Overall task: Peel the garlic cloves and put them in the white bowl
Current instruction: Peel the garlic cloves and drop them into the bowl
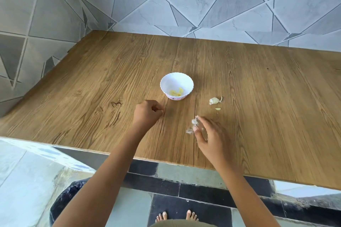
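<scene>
- Bowl: stands upright on the counter, ahead of both hands. Peeled cloves, pale yellow, lie in its bottom.
- Unpeeled clove: lies on the counter to the right of the bowl, clear of it, with a flap of skin lifting at its right end. A small chip lies just beside it on the near side.
- Left hand: fingers curled in over the counter, near the bowl's near-left side. Nothing shows inside the curl.
- Right hand: low over the counter, nearer than the unpeeled clove. Scraps of skin sit at the tips of its thumb and forefinger. The area is blurred, so it cannot be told whether the scraps are pinched or loose.
- Progress, as a judgement: part done. Some cloves are in the bowl and at least one remains to peel.
- Handling of the clove: light and small, with a firm body under dry, brittle, papery skin. The skin should tear off in flakes and cling to fingers.
- Hold: pinch the body across its broad sides with one hand. Start the peel at the lifted flap or the blunt root end with the other.
- Caution: a bare clove is likely to be smooth and slightly tacky. Carry it to the bowl in a fingertip pinch and lower it in. The bowl looks light and may slide if knocked.
</scene>
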